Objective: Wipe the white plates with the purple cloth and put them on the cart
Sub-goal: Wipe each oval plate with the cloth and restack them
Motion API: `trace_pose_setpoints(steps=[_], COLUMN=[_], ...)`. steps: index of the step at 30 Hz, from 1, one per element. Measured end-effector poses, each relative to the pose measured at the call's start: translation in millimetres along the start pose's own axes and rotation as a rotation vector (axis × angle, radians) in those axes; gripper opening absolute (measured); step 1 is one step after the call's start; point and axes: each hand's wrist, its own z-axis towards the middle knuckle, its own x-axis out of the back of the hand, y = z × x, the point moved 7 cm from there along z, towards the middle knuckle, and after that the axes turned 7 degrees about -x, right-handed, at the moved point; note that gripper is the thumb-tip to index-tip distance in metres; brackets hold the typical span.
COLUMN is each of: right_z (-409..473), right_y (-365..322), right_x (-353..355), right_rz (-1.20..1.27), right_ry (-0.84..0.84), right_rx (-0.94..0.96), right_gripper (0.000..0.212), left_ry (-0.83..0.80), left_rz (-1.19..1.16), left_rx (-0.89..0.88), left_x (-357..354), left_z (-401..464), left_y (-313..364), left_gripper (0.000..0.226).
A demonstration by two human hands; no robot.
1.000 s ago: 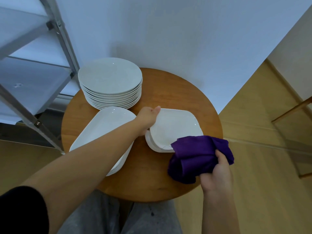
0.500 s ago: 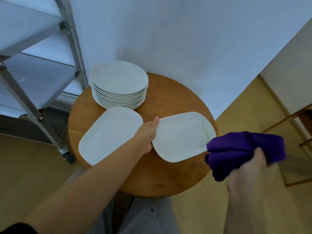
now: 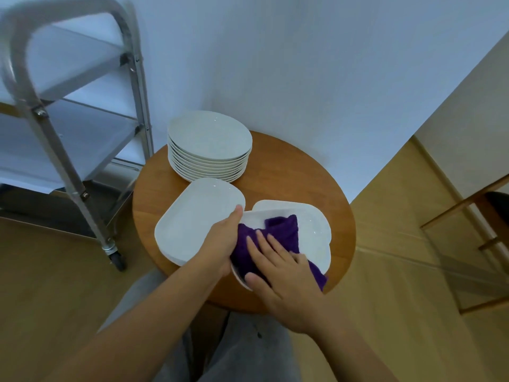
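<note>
My left hand (image 3: 220, 244) grips the left edge of a white squarish plate (image 3: 314, 238), lifted a little above another like it (image 3: 272, 204) on the round wooden table (image 3: 303, 166). With straight fingers my right hand (image 3: 281, 274) presses the purple cloth (image 3: 283, 232) flat onto the held plate. A second squarish plate stack (image 3: 195, 216) lies to the left. Behind it stands a stack of several round white plates (image 3: 209, 139). The metal cart (image 3: 68, 111) stands at the left.
The cart's wheel (image 3: 115, 259) and slanted leg stand close to the table's left edge. A white wall rises right behind the table. Wooden floor lies to both sides, and a wooden frame (image 3: 465, 210) stands at the right.
My right hand brought the purple cloth from the right of the table onto the plate and now presses it there. The left hand has lifted the plate. The view has shifted rightward and back.
</note>
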Motion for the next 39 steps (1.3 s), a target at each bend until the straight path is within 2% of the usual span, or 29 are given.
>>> trace_pose_setpoints(steps=[2,4,6,9,14,20,21,24,26,31,34,39], right_z=[0,4,11,23,36,29,26,19,13,4,3,1], right_y=[-10,-13,-12,-8,-5,33,44,73,79,76,60,34], right_x=[-1,-1,2,7,20,59,64,61,56,24,10,-4], right_rz=[-0.045,-0.119,-0.16,-0.205,-0.171,0.037,0.136,0.719,0.948,1.574,1.757,1.72], right_ry=[0.019,0.015,0.016,0.055,0.321,0.552,0.559,0.511,0.567,0.672,0.739,0.671], right_rx=[0.022,0.05,0.076,0.097,0.132,-0.058,-0.094,-0.259,-0.35,-0.617,-0.727,-0.749], right_gripper=[0.078,0.08,0.075,0.056,0.051,0.067,0.065,0.052,0.044,0.042,0.049,0.053], left_ry=[-0.014,-0.033,-0.049,-0.081,-0.067,0.044,0.057,0.091,0.111,0.193,0.22,0.193], left_rz=[-0.083,-0.093,-0.045,0.088,0.176,0.085,0.039,-0.063,-0.081,-0.224,-0.318,-0.402], left_rx=[0.046,0.074,0.077,0.053,-0.077,-0.109,-0.123,-0.171,-0.189,-0.131,-0.123,-0.171], left_x=[6,13,20,28,37,48,50,54,53,40,28,22], left_z=[-9,-13,-16,-18,-21,-30,-31,-33,-33,-35,-40,-39], left_y=[-3,-7,-6,-1,16,23,23,31,34,22,11,4], left_gripper=[0.02,0.015,0.014,0.02,0.033,0.029,0.025,0.02,0.02,0.024,0.022,0.021])
